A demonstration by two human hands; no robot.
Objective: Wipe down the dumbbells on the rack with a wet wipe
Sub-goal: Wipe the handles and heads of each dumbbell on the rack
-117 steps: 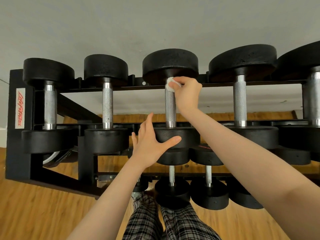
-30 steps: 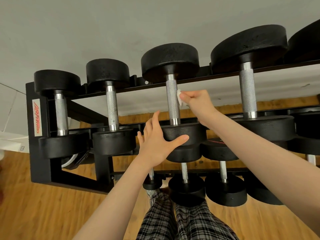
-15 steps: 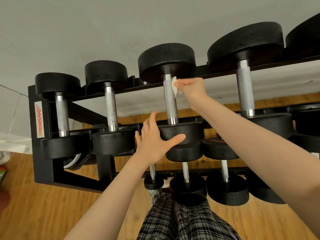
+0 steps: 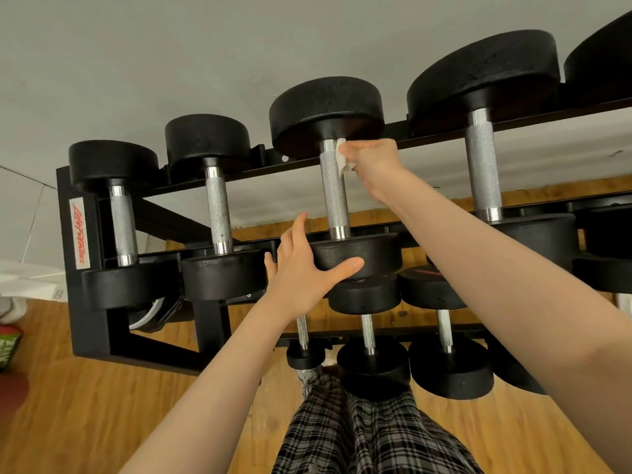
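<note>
The dumbbells sit in a row on the top tier of a black rack [image 4: 85, 316], with smaller ones on the lower tier. The one being cleaned is the third dumbbell [image 4: 333, 186] from the left, its knurled steel handle spanning the front and back rails and its black heads at either end. To its right lies a bigger dumbbell [image 4: 484, 145]; to its left, two smaller ones [image 4: 215, 213] [image 4: 119, 227].

The left hand [image 4: 304, 271] rests on the near head of the third dumbbell, fingers straight and spread, thumb laid along the head's front rim, just as it did half a second ago. The right hand [image 4: 372, 162] pinches a small white wet wipe [image 4: 342, 159] between curled fingers and presses it against the right side of the handle. Compared with half a second ago, the wipe is higher on the handle, now right under the far head; a second ago it was near the handle's middle.

Plaid trousers [image 4: 359, 436] show below, over a wooden floor [image 4: 85, 422].
</note>
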